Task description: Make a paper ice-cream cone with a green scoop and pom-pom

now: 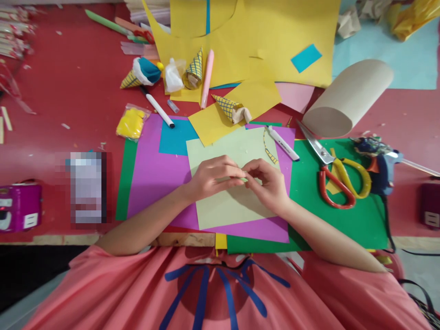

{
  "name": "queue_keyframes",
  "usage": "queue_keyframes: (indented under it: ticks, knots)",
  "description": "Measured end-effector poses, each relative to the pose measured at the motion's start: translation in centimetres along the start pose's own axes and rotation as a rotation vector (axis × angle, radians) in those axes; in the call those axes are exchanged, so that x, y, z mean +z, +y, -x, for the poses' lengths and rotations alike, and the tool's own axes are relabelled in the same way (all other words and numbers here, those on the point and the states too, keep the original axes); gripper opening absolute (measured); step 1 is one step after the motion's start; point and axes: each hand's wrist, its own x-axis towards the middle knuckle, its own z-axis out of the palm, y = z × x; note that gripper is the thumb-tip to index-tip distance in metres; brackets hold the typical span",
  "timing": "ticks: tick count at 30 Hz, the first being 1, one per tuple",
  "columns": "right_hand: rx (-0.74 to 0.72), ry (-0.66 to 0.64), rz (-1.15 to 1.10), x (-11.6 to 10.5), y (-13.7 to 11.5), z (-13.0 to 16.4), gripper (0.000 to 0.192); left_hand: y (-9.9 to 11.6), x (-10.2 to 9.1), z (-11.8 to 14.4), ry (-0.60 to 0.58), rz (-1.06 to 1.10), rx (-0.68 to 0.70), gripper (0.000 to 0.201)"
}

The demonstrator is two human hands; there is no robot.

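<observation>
- Left hand (215, 176) and right hand (266, 183): fingertips meet, pinching what seems a small pale green scrap (244, 178).
- Pale green sheet (233, 201): beneath both hands, near the worktop's front edge.
- Scissors (338, 176): right, on green paper (343, 220).

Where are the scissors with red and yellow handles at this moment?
In the head view, the scissors with red and yellow handles lie on the green paper sheet, to the right of the right hand, beside the blue glue gun.

Red-and-yellow-handled scissors (338, 176) lie on the green paper sheet (343, 220), just beside a blue glue gun (380, 167). A rolled brown cardboard tube (347, 98) rests on the red counter (68, 91) — behind it, large yellow paper sheets (275, 36) — with a white marker pen (157, 107) further left.
</observation>
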Motion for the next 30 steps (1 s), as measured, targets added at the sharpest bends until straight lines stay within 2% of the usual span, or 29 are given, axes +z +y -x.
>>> queue_keyframes:
  ticks: [5, 12, 15, 22, 26, 30]
  knots:
    - [0.077, 0.007, -0.128, -0.2, -0.3, -0.4, 0.016, 0.2, 0.1, 0.0, 0.053, -0.014, -0.01, 0.008]
    - [0.086, 0.017, -0.15, -0.4, -0.8, -0.9, 0.015, 0.3, 0.5, 0.3, 0.096, 0.075, -0.207, 0.01]
    - [0.033, 0.042, -0.039, -0.5, -0.6, -0.8, 0.012, 0.3, 0.5, 0.4, 0.103, 0.058, -0.23, 0.01]
    - [-0.14, 0.108, 0.152, -0.4, 0.4, -0.1, 0.012, 0.5, 0.5, 0.4, 0.005, -0.091, -0.176, 0.008]
    - [-0.193, 0.124, 0.184, -0.2, 0.2, 0.1, 0.013, 0.7, 0.6, 0.4, 0.055, -0.113, -0.18, 0.01]
    - [-0.257, 0.157, 0.234, 0.0, 0.2, 0.2, 0.013, 1.0, 0.7, 0.5, 0.107, -0.016, -0.289, 0.01]
